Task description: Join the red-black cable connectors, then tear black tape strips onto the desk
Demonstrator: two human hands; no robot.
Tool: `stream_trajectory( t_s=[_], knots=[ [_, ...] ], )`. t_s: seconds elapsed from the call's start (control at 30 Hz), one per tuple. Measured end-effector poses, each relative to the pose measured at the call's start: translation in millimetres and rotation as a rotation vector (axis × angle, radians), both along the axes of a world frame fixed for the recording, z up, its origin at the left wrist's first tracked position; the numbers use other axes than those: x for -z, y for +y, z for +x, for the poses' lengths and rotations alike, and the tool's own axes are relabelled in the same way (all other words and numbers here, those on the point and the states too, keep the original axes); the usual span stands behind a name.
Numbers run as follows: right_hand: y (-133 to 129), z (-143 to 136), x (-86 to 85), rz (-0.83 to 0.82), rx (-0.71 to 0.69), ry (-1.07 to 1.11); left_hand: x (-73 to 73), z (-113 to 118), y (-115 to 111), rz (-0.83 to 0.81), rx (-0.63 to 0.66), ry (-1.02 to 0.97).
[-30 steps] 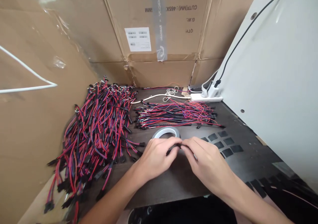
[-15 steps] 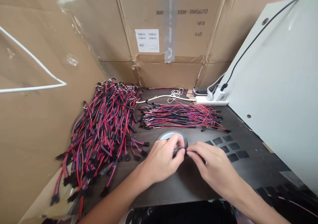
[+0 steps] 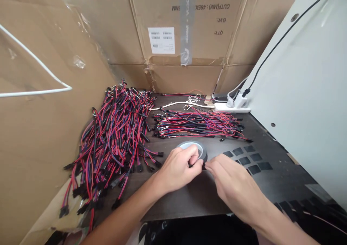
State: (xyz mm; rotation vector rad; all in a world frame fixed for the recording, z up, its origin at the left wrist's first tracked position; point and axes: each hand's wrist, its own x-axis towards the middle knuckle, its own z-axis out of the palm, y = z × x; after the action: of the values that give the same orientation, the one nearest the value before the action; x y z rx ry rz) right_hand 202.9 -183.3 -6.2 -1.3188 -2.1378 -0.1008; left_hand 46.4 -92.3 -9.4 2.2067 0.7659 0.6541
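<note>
A roll of black tape (image 3: pixel 205 153) with a pale inner ring lies on the dark table, partly hidden by my left hand (image 3: pixel 182 169). That hand's fingers are closed on the near side of the roll. Just right of the roll, my right hand (image 3: pixel 233 181) has its fingertips pressed together by the tape's edge; what they pinch, if anything, is too small to make out. Beyond my right hand, several cut black pieces (image 3: pixel 244 160) lie in rows on the table.
A large heap of red and black wires (image 3: pixel 116 129) covers the left side. Behind the roll lies a flatter wire bundle (image 3: pixel 197 123). A white power strip (image 3: pixel 232 108) sits at the back right, beside a white panel (image 3: pixel 306 67). Cardboard (image 3: pixel 187 78) stands behind.
My right hand has turned slightly, with its fingertips drawn closer together and a little lower. My left hand stays at the roll. The whole view has shifted slightly.
</note>
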Motion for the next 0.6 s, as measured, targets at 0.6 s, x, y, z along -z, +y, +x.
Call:
stream_trajectory(
  t_s=[0.6],
  knots=[
    [-9.7, 25.9, -15.6, -0.595, -0.479, -0.213, 5.6, -5.7, 16.7, 0.143, -0.098, 0.116]
  ],
)
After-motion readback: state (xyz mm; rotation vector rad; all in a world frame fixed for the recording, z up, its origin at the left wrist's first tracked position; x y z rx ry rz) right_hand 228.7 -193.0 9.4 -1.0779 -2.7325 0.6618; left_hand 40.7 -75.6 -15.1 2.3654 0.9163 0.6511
